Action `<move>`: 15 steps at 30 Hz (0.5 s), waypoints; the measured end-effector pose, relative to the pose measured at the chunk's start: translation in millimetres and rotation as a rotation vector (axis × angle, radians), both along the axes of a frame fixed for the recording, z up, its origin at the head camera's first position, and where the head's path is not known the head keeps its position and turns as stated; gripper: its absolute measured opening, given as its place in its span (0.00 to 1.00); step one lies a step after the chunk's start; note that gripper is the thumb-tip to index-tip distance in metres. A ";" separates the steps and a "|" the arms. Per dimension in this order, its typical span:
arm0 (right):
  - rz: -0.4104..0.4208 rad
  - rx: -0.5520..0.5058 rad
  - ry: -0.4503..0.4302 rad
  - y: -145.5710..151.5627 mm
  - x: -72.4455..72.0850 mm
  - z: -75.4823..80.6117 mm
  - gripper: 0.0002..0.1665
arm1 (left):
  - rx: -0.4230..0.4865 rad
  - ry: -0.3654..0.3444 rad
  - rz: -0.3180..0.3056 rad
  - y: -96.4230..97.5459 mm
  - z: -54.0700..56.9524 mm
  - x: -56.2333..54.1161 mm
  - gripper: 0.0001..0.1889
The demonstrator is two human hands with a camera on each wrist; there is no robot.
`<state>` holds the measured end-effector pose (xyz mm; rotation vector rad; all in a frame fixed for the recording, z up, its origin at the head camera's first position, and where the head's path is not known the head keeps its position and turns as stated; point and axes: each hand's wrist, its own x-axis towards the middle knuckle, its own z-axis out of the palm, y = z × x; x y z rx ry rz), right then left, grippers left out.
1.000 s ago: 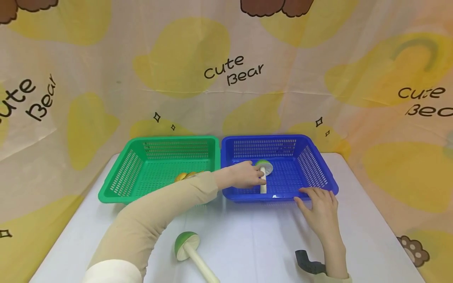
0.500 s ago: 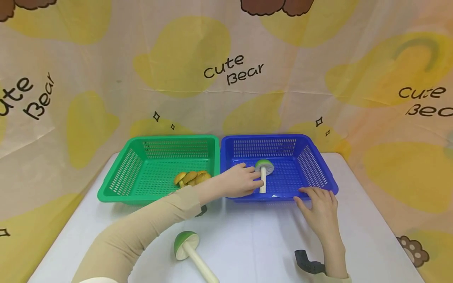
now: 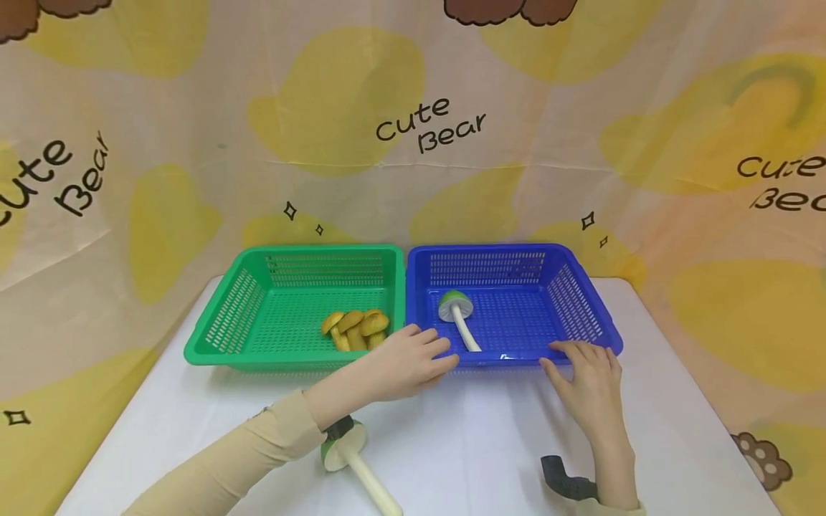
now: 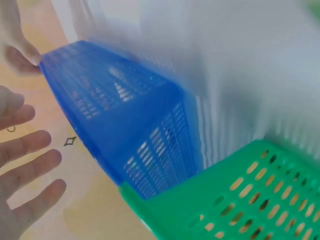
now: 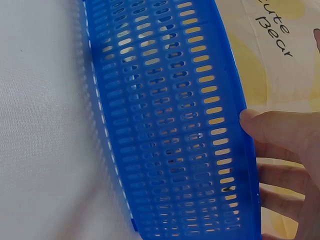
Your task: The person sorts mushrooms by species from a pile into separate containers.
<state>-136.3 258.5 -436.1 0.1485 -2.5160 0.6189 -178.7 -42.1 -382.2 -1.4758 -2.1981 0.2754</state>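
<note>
Sorting status: one green mushroom [image 3: 457, 315] lay inside blue basket [image 3: 584, 301], cap toward back, white stem toward front wall. Second green mushroom [image 3: 351, 459] lay on table [image 3: 477, 444], partly hidden under left forearm, not yet binned. Yellow mushrooms [image 3: 356, 328] sat clustered in green basket [image 3: 239, 315].

Left hand [image 3: 403, 362]: empty, fingers spread, at blue basket's front left corner.

Right hand [image 3: 589, 383]: fingers flat, touching blue basket's front rim.
</note>
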 end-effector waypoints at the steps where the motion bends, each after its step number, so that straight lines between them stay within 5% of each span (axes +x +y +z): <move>1: 0.001 0.000 -0.001 0.0 -0.2 0.1 0.15 | 0.004 -0.010 0.006 -2.7 -1.4 4.7 0.10; 8: 0.002 0.002 -0.013 -1.3 0.5 -0.7 0.16 | 0.018 -0.116 0.067 -21.6 -18.5 32.7 0.16; 15: -0.011 0.004 -0.034 -2.1 0.6 2.3 0.16 | 0.088 -0.103 0.103 -38.1 -34.9 50.6 0.16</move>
